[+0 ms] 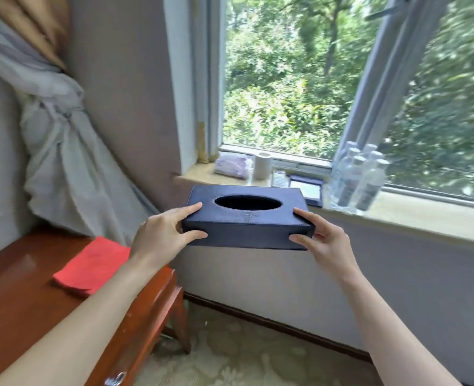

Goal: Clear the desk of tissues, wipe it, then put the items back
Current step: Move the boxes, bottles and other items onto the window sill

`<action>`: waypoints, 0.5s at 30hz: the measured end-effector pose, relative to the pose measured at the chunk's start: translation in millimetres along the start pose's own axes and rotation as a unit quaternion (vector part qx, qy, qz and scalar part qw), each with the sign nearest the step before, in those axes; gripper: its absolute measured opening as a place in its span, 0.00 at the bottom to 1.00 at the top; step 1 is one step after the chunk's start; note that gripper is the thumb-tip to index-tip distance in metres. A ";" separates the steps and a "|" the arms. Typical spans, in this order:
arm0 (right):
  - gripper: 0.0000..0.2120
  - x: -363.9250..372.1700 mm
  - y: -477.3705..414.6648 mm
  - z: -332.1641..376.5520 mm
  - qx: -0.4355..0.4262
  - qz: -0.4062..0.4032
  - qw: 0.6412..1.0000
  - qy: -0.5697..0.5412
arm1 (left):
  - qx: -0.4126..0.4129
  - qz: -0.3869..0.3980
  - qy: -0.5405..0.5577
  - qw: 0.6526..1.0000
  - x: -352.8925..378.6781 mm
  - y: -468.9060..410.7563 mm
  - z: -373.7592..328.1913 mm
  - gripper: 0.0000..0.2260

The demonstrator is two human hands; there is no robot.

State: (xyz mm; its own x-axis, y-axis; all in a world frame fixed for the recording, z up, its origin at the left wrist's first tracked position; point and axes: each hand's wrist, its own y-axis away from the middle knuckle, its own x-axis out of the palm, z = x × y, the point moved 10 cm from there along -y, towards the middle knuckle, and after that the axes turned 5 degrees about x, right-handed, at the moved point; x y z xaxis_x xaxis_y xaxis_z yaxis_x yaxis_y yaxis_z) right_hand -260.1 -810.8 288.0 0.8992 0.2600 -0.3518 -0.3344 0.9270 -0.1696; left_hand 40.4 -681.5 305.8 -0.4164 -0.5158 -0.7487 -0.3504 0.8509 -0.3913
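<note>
A dark blue tissue box with an oval slot on top hangs level in the air in front of the windowsill, to the right of the desk. My left hand grips its left end, thumb on top and fingers on the side. At the other end my right hand holds the box the same way. No tissue shows in the slot. On the reddish wooden desk at the lower left lies a folded red cloth.
The windowsill carries a soft tissue pack, a white paper roll, a dark tray and several clear water bottles. A tied grey curtain hangs behind the desk. Patterned carpet covers the floor below.
</note>
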 end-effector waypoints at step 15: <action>0.24 -294.1 16.7 -111.6 0.082 -0.184 0.978 0.050 | 0.173 0.124 0.105 0.971 240.1 -87.3 -245.8 0.27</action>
State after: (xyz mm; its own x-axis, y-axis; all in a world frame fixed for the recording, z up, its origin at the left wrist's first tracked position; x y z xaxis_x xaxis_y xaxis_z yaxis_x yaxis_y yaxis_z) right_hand -561.7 -901.9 285.9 0.9153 -0.1204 -0.3843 0.0648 0.9859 -0.1545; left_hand -235.2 -904.1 291.7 -0.6266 -0.2690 -0.7315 0.0703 0.9152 -0.3968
